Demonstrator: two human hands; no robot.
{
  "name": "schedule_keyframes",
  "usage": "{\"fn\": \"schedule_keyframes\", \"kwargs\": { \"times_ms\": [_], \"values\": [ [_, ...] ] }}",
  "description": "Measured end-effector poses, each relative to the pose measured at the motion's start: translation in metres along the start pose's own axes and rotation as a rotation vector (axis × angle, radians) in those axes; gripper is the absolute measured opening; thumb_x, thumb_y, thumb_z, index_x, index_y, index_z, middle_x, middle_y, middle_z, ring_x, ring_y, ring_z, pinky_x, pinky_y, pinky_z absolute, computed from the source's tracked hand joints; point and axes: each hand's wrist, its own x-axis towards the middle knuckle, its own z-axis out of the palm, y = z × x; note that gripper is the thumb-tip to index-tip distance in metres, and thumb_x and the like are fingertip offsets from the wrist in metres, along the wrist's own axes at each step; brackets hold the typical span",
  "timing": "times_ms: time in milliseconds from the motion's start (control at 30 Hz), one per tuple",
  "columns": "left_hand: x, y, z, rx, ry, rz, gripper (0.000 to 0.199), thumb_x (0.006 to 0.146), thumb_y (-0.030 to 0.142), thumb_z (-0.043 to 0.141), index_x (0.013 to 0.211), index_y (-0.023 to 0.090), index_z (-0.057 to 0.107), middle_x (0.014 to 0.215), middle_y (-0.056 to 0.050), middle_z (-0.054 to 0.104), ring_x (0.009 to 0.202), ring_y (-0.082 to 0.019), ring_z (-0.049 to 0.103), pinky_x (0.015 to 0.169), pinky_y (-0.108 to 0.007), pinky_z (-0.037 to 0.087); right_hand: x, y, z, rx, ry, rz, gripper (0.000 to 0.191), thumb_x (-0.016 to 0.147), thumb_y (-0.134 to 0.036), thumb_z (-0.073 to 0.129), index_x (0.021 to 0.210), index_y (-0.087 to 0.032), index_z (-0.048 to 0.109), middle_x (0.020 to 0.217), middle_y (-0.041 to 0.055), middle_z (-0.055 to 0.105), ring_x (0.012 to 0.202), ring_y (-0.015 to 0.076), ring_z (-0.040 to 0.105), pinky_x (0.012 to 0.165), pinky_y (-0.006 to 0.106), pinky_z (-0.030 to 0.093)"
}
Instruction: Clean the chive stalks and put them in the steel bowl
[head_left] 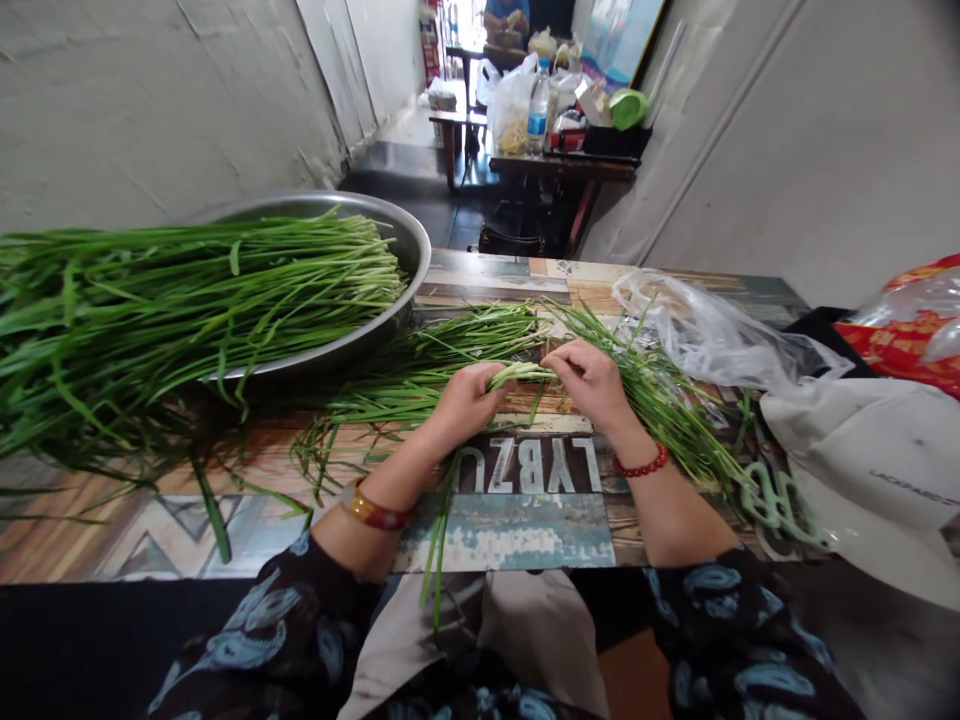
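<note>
My left hand (pixel 466 402) is closed around a small bunch of garlic chives (pixel 519 372), whose pale stem ends point right and whose green leaves hang down over the table's front edge. At those stem ends my right hand (pixel 591 380) pinches with thumb and forefinger. Beyond and left of my left hand lie loose chives (pixel 401 395) on the table. Another pile of chives (pixel 667 415) lies beside my right wrist, partly on clear plastic. A large metal basin (pixel 421 255) at the left holds a thick heap of chives (pixel 225 285), leaves spilling over its side.
On the right are a clear plastic bag (pixel 697 330), green-handled scissors (pixel 772 500), a white cap (pixel 870 470) and a red package (pixel 907 335). Behind, another table (pixel 562 168) bears bags and a water bottle (pixel 538 110). A person (pixel 506 20) is at the far end.
</note>
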Motion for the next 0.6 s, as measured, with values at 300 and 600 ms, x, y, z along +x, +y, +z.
{"fn": "schedule_keyframes", "kwargs": {
  "times_ms": [300,600],
  "values": [
    [0.0,-0.003,-0.001,-0.385,0.307,-0.162,0.027,0.095,0.042,0.048,0.081,0.019,0.053,0.062,0.004,0.052,0.05,-0.009,0.048,0.054,-0.023,0.039,-0.007,0.009,-0.006,-0.521,-0.233,0.015,0.012,0.086,-0.032,0.068,0.094,-0.025,0.073,0.101,0.007,0.07,0.099,0.0272,0.057,0.082,0.04,0.039],
    [0.003,-0.009,-0.003,-0.149,0.414,-0.125,0.03,0.088,0.037,0.057,0.067,0.017,0.049,0.064,0.004,0.04,0.063,-0.01,0.036,0.06,-0.024,0.032,0.0,0.009,-0.005,0.339,0.068,0.332,0.02,0.084,-0.041,0.066,0.089,-0.023,0.072,0.082,0.0013,0.069,0.072,0.0157,0.059,0.067,0.03,0.047]
  ]
}}
